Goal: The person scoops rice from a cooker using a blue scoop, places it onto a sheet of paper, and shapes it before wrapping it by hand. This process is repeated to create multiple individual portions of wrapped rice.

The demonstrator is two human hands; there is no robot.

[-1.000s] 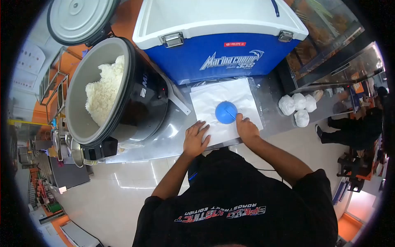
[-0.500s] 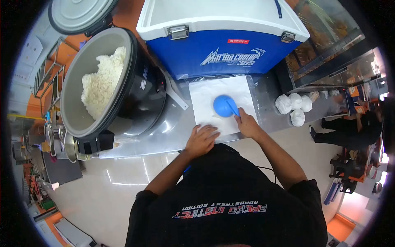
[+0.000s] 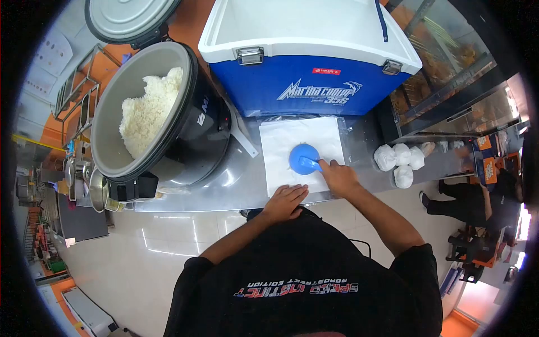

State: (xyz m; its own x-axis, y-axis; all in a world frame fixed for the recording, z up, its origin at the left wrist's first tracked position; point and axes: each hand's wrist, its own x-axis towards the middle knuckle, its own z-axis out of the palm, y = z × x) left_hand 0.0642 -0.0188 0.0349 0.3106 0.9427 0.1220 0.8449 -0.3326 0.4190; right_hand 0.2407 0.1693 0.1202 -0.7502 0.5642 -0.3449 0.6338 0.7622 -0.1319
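My right hand (image 3: 338, 177) is closed round the short handle of a blue scoop (image 3: 304, 159). The scoop's round part rests on a stack of white paper (image 3: 275, 140), with a few white bits around its rim; what lies under it is hidden. My left hand (image 3: 286, 202) lies with its fingers stretched out on the paper's near edge, holding nothing. To the left, cooked rice (image 3: 150, 112) fills part of a large open rice cooker (image 3: 106, 106).
A blue and white cooler box (image 3: 292, 78) stands behind the paper. On the right of the steel counter (image 3: 224, 191) are several white wrapped bundles (image 3: 402, 154) beside a glass display case (image 3: 443, 62). Another person (image 3: 466, 199) stands at the far right.
The blue scoop's handle has swung lower and my right hand has turned with it. My left hand stays at the paper's near edge. The whole view has shifted slightly.
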